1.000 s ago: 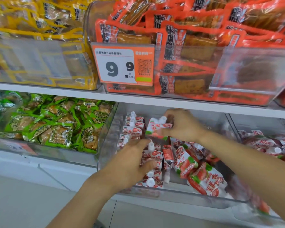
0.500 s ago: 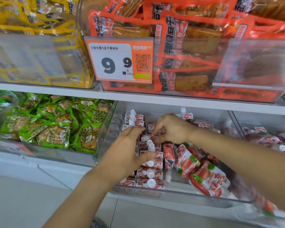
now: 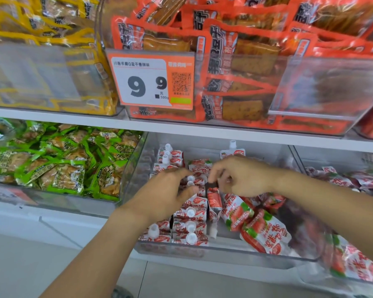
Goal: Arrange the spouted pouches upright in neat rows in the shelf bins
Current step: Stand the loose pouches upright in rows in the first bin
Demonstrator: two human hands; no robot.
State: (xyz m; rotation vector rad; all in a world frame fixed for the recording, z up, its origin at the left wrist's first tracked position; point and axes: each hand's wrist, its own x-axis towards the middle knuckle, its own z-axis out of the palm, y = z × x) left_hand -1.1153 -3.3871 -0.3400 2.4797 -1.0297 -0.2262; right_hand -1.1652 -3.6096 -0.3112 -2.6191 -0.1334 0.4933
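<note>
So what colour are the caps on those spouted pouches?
White screw caps, clearest in the head view.

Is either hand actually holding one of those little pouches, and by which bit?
The right hand pinches a pouch by its dark top edge. The left hand only rests on the rows.

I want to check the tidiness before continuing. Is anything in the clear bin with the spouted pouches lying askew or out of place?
Yes. On the left of the clear bin, upright pouches stand in rows with caps up. On the right, several loose pouches lie flat and tilted, piled without order. They have not yet been stood up.
</note>
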